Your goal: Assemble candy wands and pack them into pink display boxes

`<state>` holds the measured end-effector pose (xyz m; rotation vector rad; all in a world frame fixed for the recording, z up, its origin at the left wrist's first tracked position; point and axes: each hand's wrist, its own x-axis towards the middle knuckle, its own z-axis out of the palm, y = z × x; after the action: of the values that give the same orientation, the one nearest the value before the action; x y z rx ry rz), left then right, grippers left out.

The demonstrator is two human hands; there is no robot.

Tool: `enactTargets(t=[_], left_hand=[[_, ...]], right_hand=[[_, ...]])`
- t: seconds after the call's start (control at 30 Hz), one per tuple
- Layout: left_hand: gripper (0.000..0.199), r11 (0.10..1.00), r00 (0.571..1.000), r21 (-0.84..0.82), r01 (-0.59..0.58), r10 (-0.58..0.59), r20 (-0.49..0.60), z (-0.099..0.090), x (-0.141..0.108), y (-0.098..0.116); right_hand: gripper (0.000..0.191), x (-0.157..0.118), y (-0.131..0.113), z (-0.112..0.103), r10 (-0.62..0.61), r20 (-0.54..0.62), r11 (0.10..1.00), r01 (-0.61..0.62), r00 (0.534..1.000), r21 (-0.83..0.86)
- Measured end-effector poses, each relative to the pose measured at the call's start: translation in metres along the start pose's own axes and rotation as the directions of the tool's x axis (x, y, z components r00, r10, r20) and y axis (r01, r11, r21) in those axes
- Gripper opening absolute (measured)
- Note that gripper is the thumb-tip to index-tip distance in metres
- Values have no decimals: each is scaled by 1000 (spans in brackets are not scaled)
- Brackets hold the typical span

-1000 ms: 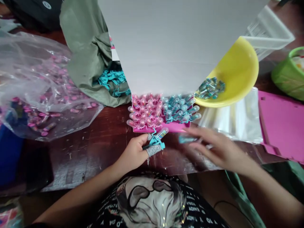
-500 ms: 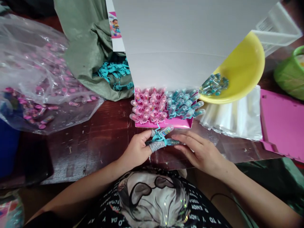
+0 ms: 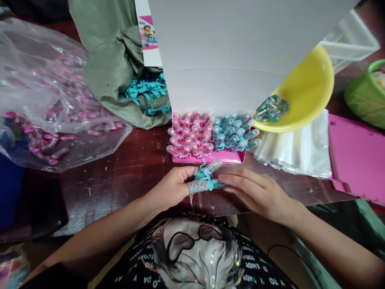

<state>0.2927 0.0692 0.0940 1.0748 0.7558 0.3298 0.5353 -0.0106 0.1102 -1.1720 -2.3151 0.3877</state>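
My left hand (image 3: 171,188) grips a teal plastic toy (image 3: 205,174) with a clear capsule (image 3: 213,167), and one of its fingers wears a grey knitted finger cover (image 3: 198,186). My right hand (image 3: 255,192) presses its fingertips on a teal-filled tube (image 3: 219,184) against that toy. Both hands sit just below the front edge of a pink display box (image 3: 210,159), which is packed with rows of pink and teal capsule toys. The box's tall white card back (image 3: 222,52) hides what lies behind it.
A yellow bowl (image 3: 303,92) holds teal-filled tubes (image 3: 270,108). Loose teal pieces (image 3: 144,90) lie on a green sack (image 3: 105,60). A clear bag of pink items (image 3: 39,88) lies left on the dark wooden table (image 3: 120,180); clear sleeves (image 3: 291,144) and a pink board (image 3: 355,152) lie right.
My right hand has come in from the right with the teal tube and now presses it against the toy in my left hand. The hands have drawn closer together.
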Motion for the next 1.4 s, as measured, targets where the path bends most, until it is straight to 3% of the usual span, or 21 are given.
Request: enactTargets(t=[0.13, 0.23, 0.3, 0.4, 0.5, 0.57, 0.6, 0.63, 0.7, 0.73, 0.8, 0.87, 0.93, 0.97, 1.0, 1.03, 1.07, 1.1, 1.13, 1.23, 1.4], left_hand=[[22, 962, 976, 181, -206, 215, -34, 0, -3, 1], [19, 862, 930, 411, -296, 359, -84, 1, -6, -3], [17, 739, 872, 569, -361, 484, -76, 2, -8, -7], [12, 477, 749, 755, -449, 662, 27, 2, -8, -14], [13, 190, 619, 857, -479, 765, 177, -2, -7, -19], [16, 117, 603, 865, -487, 762, 236, -5, -6, -19], [15, 158, 640, 856, -492, 732, 233, -6, -6, -17], [13, 257, 707, 833, -490, 676, 208, -7, -7, -15], [12, 564, 874, 714, -414, 466, 139, -5, -7, -11], [13, 707, 936, 625, -331, 329, 123, -3, -7, -9], [17, 868, 984, 470, -159, 98, 151, 5, -8, -7], [20, 886, 973, 443, -135, 34, 228, 12, -8, -5], [21, 769, 946, 558, -310, 193, 260, 13, -9, 0], [20, 629, 905, 656, -417, 350, 240, 10, -8, 4], [20, 441, 825, 762, -475, 525, 211, 6, -7, 9], [21, 245, 714, 851, -465, 671, 198, 0, -5, 15], [19, 77, 607, 907, -414, 766, 211, -7, -2, 21], [16, -45, 534, 932, -360, 809, 246, -13, 2, 27], [12, -125, 506, 936, -329, 813, 287, -18, 8, 33], [15, -201, 529, 919, -339, 767, 363, -22, 26, 42], [17, -223, 510, 880, -419, 744, 431, -4, 45, 37]], right_hand=[[35, 3, -8, 11, 96, -54, 992, -91, 994, 82], [30, 4, -10, 15, 120, -65, 990, -114, 991, 87], [27, 6, -12, 15, 143, -70, 986, -136, 987, 98], [16, 8, -15, 14, 252, -28, 941, -238, 967, 240], [18, 5, -18, 18, 437, 139, 763, -448, 889, 465], [25, -1, -18, 20, 511, 277, 603, -569, 814, 559], [28, -4, -17, 20, 522, 324, 551, -602, 789, 579], [28, -8, -14, 18, 519, 345, 533, -612, 782, 584], [30, -12, -8, 11, 483, 296, 609, -559, 824, 563], [43, -13, -4, 7, 445, 235, 685, -497, 864, 533], [70, -11, 4, -2, 300, 128, 834, -325, 945, 446], [60, -6, 8, -11, 104, 118, 905, -143, 987, 401], [40, -1, 11, -21, -28, 142, 911, -33, 989, 412], [32, 1, 12, -27, -33, 133, 915, -24, 991, 403], [27, 2, 13, -33, 11, 104, 933, -48, 994, 357], [25, 3, 15, -37, 93, 56, 959, -104, 994, 263], [24, 4, 17, -41, 183, -4, 975, -181, 983, 130], [24, 5, 20, -42, 258, -70, 965, -260, 964, -24], [25, 7, 23, -40, 304, -118, 931, -321, 945, -175], [31, 16, 29, -26, 337, -107, 811, -346, 936, -473], [32, 33, 24, -16, 357, 97, 786, -243, 929, -569]])
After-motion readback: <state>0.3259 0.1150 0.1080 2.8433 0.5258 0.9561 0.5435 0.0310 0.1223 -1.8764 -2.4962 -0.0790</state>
